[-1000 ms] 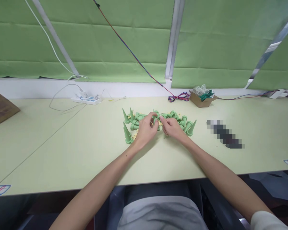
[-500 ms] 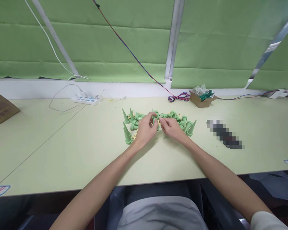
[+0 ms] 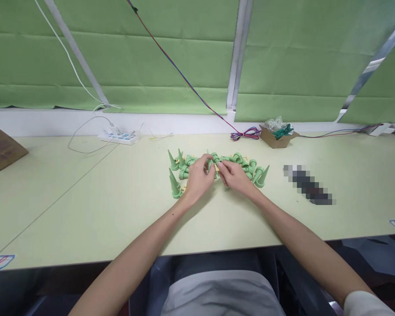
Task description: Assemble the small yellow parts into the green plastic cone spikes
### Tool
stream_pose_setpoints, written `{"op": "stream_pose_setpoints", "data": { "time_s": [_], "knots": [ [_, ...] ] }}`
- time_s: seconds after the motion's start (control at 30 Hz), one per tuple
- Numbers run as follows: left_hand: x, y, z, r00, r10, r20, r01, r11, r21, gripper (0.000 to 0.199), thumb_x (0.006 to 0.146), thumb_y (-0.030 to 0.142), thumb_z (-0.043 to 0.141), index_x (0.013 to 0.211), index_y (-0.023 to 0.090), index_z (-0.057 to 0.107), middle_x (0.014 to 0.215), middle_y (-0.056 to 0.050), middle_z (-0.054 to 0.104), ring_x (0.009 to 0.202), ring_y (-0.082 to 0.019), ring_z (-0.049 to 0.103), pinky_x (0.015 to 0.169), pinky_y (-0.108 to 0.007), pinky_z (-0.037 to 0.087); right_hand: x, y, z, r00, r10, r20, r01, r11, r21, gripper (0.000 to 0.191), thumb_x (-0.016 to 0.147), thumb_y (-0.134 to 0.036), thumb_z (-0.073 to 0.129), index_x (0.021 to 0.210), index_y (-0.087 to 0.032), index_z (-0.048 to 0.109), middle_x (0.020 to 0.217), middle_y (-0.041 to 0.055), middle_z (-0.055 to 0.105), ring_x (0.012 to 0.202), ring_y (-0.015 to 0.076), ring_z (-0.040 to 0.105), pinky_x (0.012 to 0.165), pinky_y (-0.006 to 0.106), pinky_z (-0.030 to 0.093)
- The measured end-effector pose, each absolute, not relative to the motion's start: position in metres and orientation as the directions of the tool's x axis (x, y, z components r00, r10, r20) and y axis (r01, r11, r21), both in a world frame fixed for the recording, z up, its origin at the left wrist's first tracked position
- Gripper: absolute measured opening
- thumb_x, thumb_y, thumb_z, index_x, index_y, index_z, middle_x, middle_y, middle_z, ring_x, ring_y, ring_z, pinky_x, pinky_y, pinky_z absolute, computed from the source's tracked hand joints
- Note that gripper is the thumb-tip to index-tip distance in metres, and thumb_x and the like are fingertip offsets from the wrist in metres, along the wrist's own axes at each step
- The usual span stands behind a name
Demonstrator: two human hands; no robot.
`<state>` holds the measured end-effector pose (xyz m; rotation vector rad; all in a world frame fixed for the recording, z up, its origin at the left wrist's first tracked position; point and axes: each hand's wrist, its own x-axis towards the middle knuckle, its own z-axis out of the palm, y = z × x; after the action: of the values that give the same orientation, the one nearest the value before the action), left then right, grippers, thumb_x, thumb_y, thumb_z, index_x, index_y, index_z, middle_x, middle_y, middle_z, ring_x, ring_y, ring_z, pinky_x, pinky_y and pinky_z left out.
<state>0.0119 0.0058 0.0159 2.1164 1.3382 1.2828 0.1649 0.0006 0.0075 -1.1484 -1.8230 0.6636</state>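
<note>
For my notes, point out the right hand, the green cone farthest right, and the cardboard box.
Right hand (image 3: 236, 175): head view, back of the hand.
Green cone farthest right (image 3: 263, 177): head view, middle of its side.
Cardboard box (image 3: 278, 142): head view, front wall.

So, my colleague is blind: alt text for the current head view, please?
A person's left hand and right hand are close together among green cones and small yellow pieces on a pale table. Behind are a cardboard box, coiled wires and a power strip.

One head-worn camera looks forward and down across the tabletop (image 3: 102, 206), wide enough to take in both forearms (image 3: 141, 239) and green blinds (image 3: 292, 52)
</note>
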Motion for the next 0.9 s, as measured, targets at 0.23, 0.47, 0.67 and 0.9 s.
{"op": "stream_pose_setpoints", "data": {
  "time_s": [0.23, 0.47, 0.67, 0.9],
  "knots": [
    [0.013, 0.0045, 0.0149, 0.209, 0.834, 0.511, 0.543, -0.534, 0.648, 0.022, 0.088, 0.027, 0.049, 0.107, 0.021, 0.06, 0.072, 0.001, 0.057, 0.053, -0.01, 0.044, 0.06, -0.025, 0.039, 0.1644, 0.0031, 0.004, -0.174, 0.924, 0.341, 0.482, 0.382, -0.788, 0.059, 0.096, -0.063, 0.03, 0.052, -0.023, 0.032, 0.043, -0.0009, 0.041, 0.045, 0.0139, 0.041, 0.052, 0.029, 0.037],
    [0.0119, 0.0055, 0.0172, 0.159, 0.846, 0.509, 0.561, -0.502, 0.659, 0.021, 0.088, 0.026, 0.049, 0.105, 0.021, 0.061, 0.073, 0.0, 0.059, 0.055, -0.011, 0.047, 0.062, -0.026, 0.041, 0.1647, 0.0033, 0.0048, -0.163, 0.92, 0.356, 0.411, 0.392, -0.823, 0.051, 0.097, -0.059, 0.032, 0.064, -0.023, 0.041, 0.051, -0.0011, 0.05, 0.046, 0.0136, 0.046, 0.051, 0.028, 0.038],
    [0.0111, 0.0068, 0.0165, 0.127, 0.855, 0.503, 0.569, -0.478, 0.669, 0.02, 0.087, 0.025, 0.05, 0.102, 0.021, 0.062, 0.074, -0.001, 0.06, 0.056, -0.012, 0.048, 0.063, -0.026, 0.041, 0.1649, 0.0, 0.0066, -0.248, 0.909, 0.336, 0.387, 0.411, -0.826, 0.028, 0.097, -0.044, 0.042, 0.078, -0.023, 0.045, 0.058, -0.0034, 0.054, 0.044, 0.0129, 0.047, 0.051, 0.027, 0.039],
    [0.0119, 0.0053, 0.0151, 0.182, 0.833, 0.522, 0.563, -0.524, 0.64, 0.022, 0.087, 0.025, 0.05, 0.105, 0.021, 0.062, 0.074, 0.0, 0.059, 0.054, -0.011, 0.046, 0.062, -0.026, 0.04, 0.1662, 0.0015, 0.0069, -0.243, 0.908, 0.34, 0.465, 0.417, -0.781, 0.048, 0.099, -0.052, 0.034, 0.062, -0.023, 0.04, 0.046, -0.0024, 0.045, 0.047, 0.0143, 0.046, 0.055, 0.028, 0.039]
  ]
}}
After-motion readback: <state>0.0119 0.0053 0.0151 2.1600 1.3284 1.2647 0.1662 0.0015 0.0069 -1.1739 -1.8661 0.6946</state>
